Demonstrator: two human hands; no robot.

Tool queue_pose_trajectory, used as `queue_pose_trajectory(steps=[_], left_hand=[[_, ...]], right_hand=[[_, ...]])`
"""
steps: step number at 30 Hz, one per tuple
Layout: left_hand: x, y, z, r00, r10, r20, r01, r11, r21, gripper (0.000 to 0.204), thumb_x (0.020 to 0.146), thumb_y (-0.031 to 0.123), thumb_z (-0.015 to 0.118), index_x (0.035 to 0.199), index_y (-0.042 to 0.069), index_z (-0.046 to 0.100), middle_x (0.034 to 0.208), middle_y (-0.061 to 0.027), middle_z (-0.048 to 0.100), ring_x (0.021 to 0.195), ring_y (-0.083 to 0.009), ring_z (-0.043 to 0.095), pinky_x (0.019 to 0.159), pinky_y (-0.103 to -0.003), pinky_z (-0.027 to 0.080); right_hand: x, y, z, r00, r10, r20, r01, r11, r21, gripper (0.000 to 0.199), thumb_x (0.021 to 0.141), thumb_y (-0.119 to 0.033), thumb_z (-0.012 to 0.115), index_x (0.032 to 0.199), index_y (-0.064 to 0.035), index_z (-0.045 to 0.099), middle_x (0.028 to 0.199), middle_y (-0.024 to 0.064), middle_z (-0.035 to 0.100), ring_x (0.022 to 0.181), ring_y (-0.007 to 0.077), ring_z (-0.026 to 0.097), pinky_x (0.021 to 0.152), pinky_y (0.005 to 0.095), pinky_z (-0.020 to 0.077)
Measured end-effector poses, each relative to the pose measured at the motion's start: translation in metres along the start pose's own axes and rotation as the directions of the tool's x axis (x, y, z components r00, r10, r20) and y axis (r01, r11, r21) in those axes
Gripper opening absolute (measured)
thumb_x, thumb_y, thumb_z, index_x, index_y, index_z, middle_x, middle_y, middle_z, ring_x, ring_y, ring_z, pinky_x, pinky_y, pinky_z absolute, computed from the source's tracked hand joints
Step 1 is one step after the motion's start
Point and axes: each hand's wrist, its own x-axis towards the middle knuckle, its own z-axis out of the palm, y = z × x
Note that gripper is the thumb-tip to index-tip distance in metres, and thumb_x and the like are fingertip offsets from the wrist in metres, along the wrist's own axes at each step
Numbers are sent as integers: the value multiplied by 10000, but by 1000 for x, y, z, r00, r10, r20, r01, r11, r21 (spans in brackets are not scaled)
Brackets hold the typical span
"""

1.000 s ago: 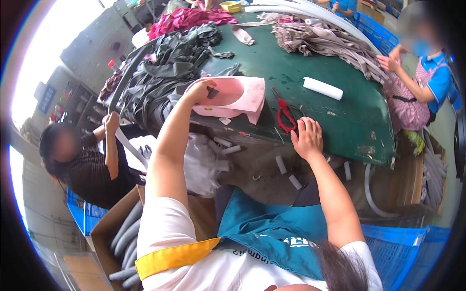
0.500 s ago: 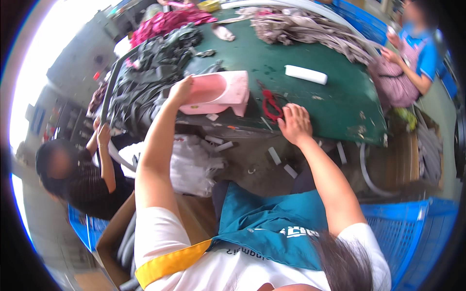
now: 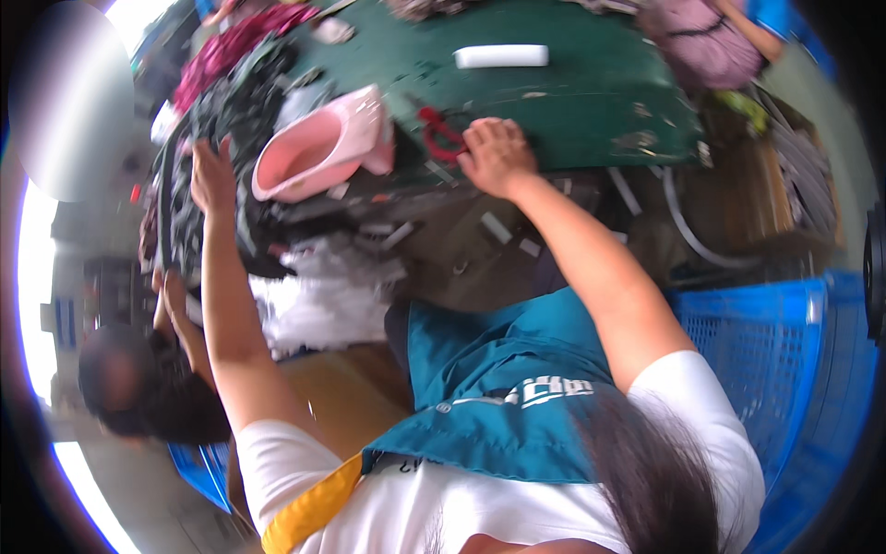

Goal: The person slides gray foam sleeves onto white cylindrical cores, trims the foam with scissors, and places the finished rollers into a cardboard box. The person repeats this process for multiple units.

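My left hand (image 3: 213,177) reaches into a heap of dark grey fabric pieces (image 3: 231,102) at the left end of the green table (image 3: 591,102); its fingers lie on the fabric, and I cannot see whether they grip a piece. A pink plastic basin (image 3: 318,148) sits tilted on the table just right of that hand. My right hand (image 3: 496,155) rests on the table's front edge, fingers curled, touching red-handled scissors (image 3: 438,134). A white cylinder (image 3: 501,56) lies farther back on the table.
A seated person (image 3: 138,388) is at the lower left below the table. Another person in a purple top (image 3: 701,32) sits at the far right. Crumpled white material (image 3: 323,295) and scraps lie under the table. A blue crate (image 3: 766,342) stands at my right.
My left hand has left the pink basin and moved left into the dark fabric heap. My right hand stays at the table edge by the scissors. The view has tilted.
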Motion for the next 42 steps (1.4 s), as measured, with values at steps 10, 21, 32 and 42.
queue_pose_trajectory(steps=[10, 21, 32, 42], left_hand=[[-303, -104, -51, 819, 159, 551, -389, 861, 329, 125, 906, 200, 511, 1023, 199, 554, 907, -41, 514, 842, -239, 591, 731, -384, 469], [-494, 36, -12, 339, -334, 879, 388, 901, 193, 239, 892, 131, 483, 1107, 151, 587, 1066, -174, 570, 978, -367, 619, 767, -476, 529], [-564, 59, 63, -240, -365, 900, 615, 660, 432, 282, 860, 283, 601, 998, 65, 716, 1102, -178, 670, 998, -337, 659, 837, -451, 533], [-656, 50, 214, -115, -403, 908, 714, 601, 358, 322, 939, 159, 400, 1250, 145, 485, 1302, -124, 504, 976, -380, 643, 781, -489, 533]], right_hand=[[0, 5, 16, 994, -48, -95, 57, 994, 93, 416, 859, -400, 607, 1130, -91, 544, 1185, 104, 550, 1171, 299, 488, 1027, 451, 345], [28, -71, 13, 911, -412, -15, 409, 907, -102, 401, 813, -317, 675, 1127, -91, 568, 1178, 97, 541, 1173, 300, 484, 1083, 534, 288], [41, -74, 34, 860, -456, 228, 492, 860, -135, 732, 761, -313, 743, 1318, 18, 401, 1285, 204, 451, 1177, 398, 443, 1015, 485, 362], [37, -51, 35, 837, -406, 367, 500, 840, -210, 810, 810, -282, 734, 1379, 97, 299, 1365, 326, 362, 1286, 481, 341, 1095, 476, 266]])
